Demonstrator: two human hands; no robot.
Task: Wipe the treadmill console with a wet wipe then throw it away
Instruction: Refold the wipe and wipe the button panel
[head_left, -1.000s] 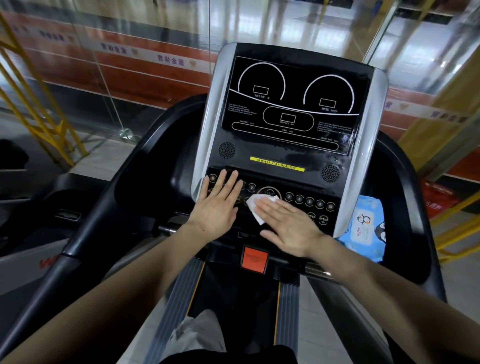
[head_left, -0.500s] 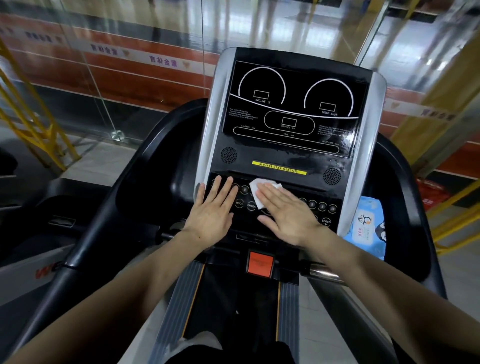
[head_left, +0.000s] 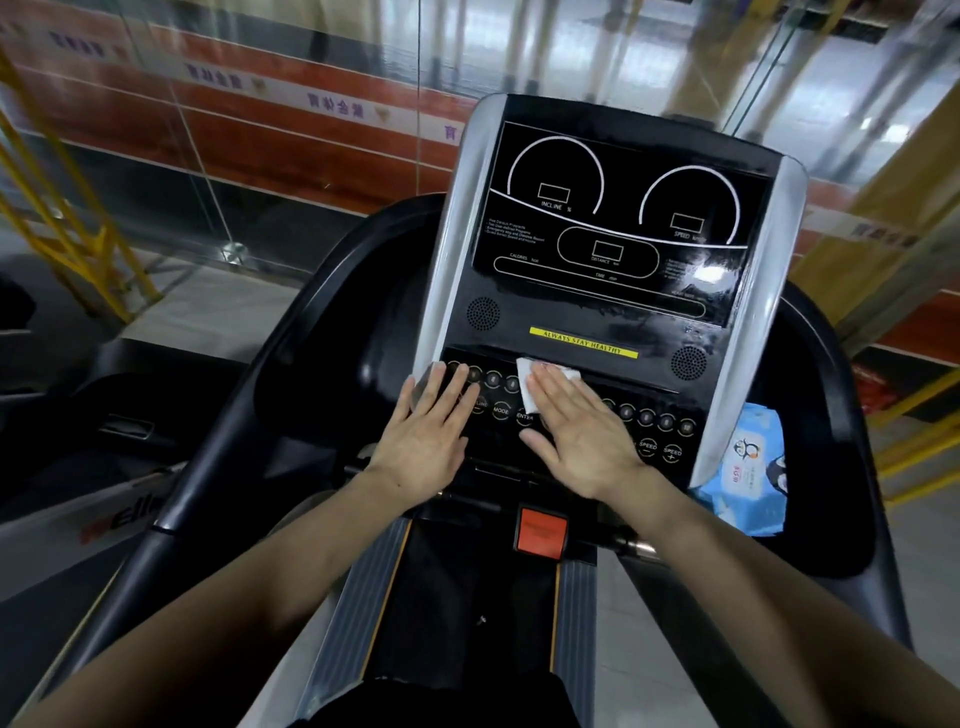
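The treadmill console (head_left: 613, 234) is a black panel with silver side strips, two dial outlines and a row of round buttons below a yellow sticker. A white wet wipe (head_left: 530, 382) lies on the button row, just under the sticker. My right hand (head_left: 582, 436) presses flat on the wipe, fingers together, covering most of it. My left hand (head_left: 431, 436) rests flat on the left buttons, fingers slightly spread, holding nothing. Wet streaks shine on the lower display.
A blue pack of wipes (head_left: 748, 467) sits in the right side tray. A red safety key (head_left: 540, 530) is below the console. Black handrails (head_left: 218, 431) curve on both sides. A glass wall (head_left: 260, 130) and yellow frames (head_left: 67, 228) stand behind.
My right hand has slid the wipe upward and a little left, from the lower buttons up to the top of the button row. My left hand has stayed on the left buttons.
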